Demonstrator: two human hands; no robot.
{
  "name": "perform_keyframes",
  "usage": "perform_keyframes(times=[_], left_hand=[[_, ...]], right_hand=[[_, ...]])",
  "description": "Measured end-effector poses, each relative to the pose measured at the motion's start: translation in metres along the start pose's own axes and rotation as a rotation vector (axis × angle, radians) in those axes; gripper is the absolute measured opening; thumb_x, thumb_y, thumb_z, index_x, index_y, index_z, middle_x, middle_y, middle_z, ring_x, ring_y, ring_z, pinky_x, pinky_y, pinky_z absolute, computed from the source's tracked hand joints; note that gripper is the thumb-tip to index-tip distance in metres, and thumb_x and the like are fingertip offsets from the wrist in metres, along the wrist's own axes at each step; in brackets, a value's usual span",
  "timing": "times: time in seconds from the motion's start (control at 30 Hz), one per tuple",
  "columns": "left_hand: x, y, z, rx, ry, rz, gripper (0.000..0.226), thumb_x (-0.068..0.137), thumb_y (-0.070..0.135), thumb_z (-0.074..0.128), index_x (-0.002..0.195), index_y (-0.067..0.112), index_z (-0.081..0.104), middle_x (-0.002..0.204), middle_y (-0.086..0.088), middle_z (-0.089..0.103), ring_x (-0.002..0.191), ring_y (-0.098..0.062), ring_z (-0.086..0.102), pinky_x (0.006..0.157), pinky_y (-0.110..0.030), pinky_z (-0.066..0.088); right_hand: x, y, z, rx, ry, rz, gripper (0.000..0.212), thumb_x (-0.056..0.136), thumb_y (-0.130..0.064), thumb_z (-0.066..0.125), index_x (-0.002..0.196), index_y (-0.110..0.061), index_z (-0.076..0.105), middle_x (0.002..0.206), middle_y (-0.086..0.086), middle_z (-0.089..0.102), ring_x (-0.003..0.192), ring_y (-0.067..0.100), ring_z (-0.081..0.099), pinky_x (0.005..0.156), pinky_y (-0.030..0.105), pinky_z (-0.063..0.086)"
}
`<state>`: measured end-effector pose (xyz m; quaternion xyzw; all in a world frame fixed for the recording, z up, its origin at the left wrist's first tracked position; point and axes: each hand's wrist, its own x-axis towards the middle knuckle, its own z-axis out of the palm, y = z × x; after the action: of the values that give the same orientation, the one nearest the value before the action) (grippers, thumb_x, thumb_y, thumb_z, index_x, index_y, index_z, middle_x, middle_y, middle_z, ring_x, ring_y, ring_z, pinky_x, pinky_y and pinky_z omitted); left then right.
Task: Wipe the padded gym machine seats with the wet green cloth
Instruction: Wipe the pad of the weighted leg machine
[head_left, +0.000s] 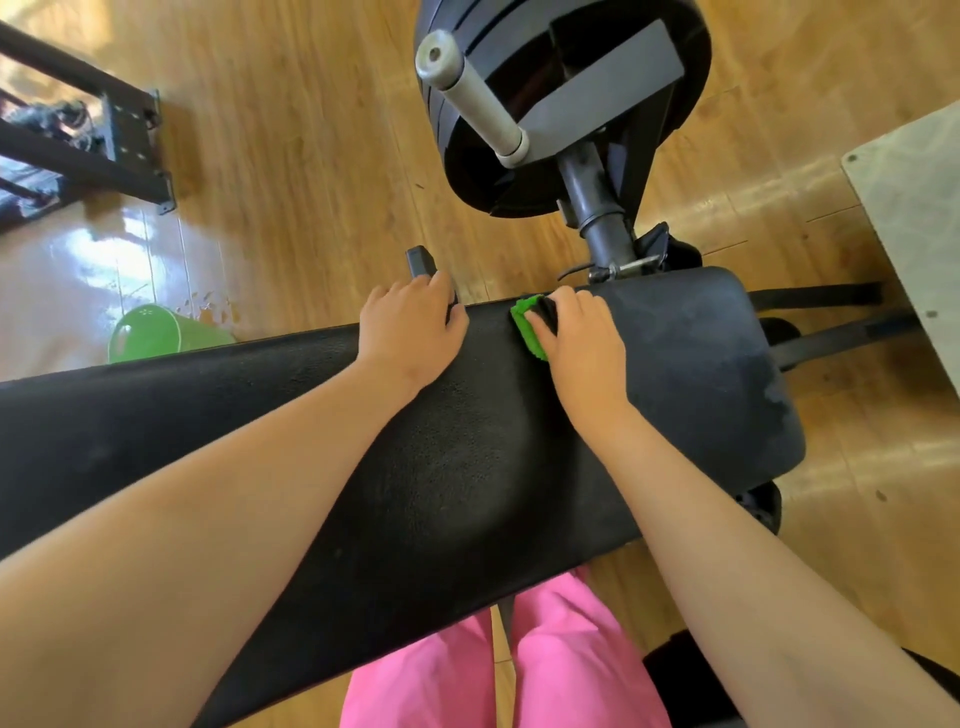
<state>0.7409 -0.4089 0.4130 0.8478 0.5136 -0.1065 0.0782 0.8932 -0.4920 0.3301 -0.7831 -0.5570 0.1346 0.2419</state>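
Note:
A long black padded seat (467, 467) runs across the view from lower left to upper right. My right hand (582, 348) presses the green cloth (527, 327) onto the pad near its far edge, fingers curled over it; only the cloth's left part shows. My left hand (410, 332) rests on the pad's far edge to the left of the cloth, fingers hooked over the rim, with nothing held in it.
Stacked black weight plates (561, 104) on a grey post with a white sleeve stand just beyond the seat. A green bucket (150, 332) sits on the wet wooden floor at left. A dark metal frame (119, 140) is at far left, a grey slab (914, 208) at right.

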Motion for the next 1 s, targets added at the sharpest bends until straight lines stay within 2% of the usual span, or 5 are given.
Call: perform_keyframes(times=[0.17,0.53,0.67,0.87,1.0], left_hand=[[0.01,0.0,0.006,0.118,-0.045,-0.014,0.039,0.103,0.036,0.026,0.087,0.011,0.053,0.064,-0.002,0.051,0.051,-0.02,0.046,0.047,-0.028,0.032],[0.012,0.003,0.01,0.15,-0.068,-0.041,0.045,0.101,0.046,0.025,0.084,0.014,0.052,0.06,-0.002,0.053,0.049,-0.02,0.051,0.045,-0.026,0.039],[0.013,0.003,0.01,0.143,-0.063,-0.062,0.045,0.1,0.048,0.026,0.085,0.014,0.052,0.059,-0.002,0.051,0.048,-0.019,0.049,0.045,-0.026,0.037],[0.015,0.004,0.011,0.121,-0.042,-0.102,0.045,0.098,0.051,0.029,0.085,0.016,0.055,0.06,0.0,0.051,0.048,-0.016,0.044,0.043,-0.026,0.029],[0.015,0.003,0.011,0.103,-0.046,-0.1,0.047,0.098,0.052,0.029,0.084,0.016,0.056,0.059,0.0,0.053,0.049,-0.016,0.049,0.043,-0.025,0.033]], right_hand=[[0.028,0.028,-0.003,0.031,-0.06,0.055,0.033,0.099,-0.04,0.049,0.103,-0.007,0.054,0.097,0.009,0.057,0.092,0.024,0.051,0.067,0.035,0.042],[0.038,0.054,-0.008,0.069,-0.037,0.352,0.035,0.099,-0.038,0.049,0.108,-0.004,0.057,0.1,0.014,0.06,0.096,0.027,0.054,0.071,0.031,0.039],[0.032,0.026,-0.006,0.171,-0.086,0.246,0.031,0.096,-0.038,0.053,0.106,-0.009,0.059,0.098,0.007,0.06,0.092,0.023,0.056,0.076,0.037,0.048],[0.023,0.008,-0.003,0.201,-0.163,0.016,0.03,0.096,-0.04,0.054,0.104,-0.011,0.058,0.095,0.006,0.056,0.093,0.023,0.053,0.073,0.04,0.047],[0.034,0.041,-0.011,0.127,-0.155,0.054,0.03,0.097,-0.037,0.053,0.107,-0.01,0.058,0.098,0.007,0.058,0.094,0.023,0.053,0.071,0.039,0.048]])
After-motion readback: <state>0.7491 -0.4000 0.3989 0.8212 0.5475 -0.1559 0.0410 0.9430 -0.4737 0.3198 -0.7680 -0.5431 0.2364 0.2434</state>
